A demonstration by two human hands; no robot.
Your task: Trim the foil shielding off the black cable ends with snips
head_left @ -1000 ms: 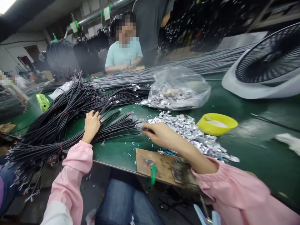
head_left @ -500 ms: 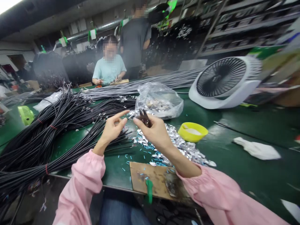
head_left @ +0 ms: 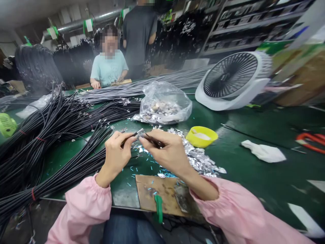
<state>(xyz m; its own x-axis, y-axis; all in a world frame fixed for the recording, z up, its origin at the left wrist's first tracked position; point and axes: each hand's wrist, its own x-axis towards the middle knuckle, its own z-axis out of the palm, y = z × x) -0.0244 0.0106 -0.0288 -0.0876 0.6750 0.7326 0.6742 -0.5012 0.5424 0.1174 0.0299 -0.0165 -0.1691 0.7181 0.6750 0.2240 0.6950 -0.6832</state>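
Note:
My left hand [head_left: 117, 156] is closed in a pinch on the end of a black cable [head_left: 129, 137]. A short silvery strip [head_left: 140, 131] shows at that cable's tip, between the two hands. My right hand [head_left: 169, 152] is wrapped around dark cutting pliers [head_left: 155, 141], and its thumb and fingertip meet the silvery tip. Most of the pliers is hidden by the fingers. A bundle of black cables [head_left: 76, 166] lies beside my left hand. Under and behind my right hand spreads a pile of silver foil scraps [head_left: 200, 159] with small blue bits.
A clear plastic bag [head_left: 166, 105] of scraps stands behind the hands. To the right are a yellow bowl [head_left: 202, 137], a white fan [head_left: 231, 81], a crumpled tissue [head_left: 264, 151] and red-handled pliers [head_left: 311, 140]. A cardboard piece [head_left: 147, 195] with a green clip [head_left: 158, 206] lies at the front edge.
My left hand, empty with fingers apart before, now pinches a black cable. The pliers have tipped down to the left, and my hands meet at the cable's tip. The view has shifted right.

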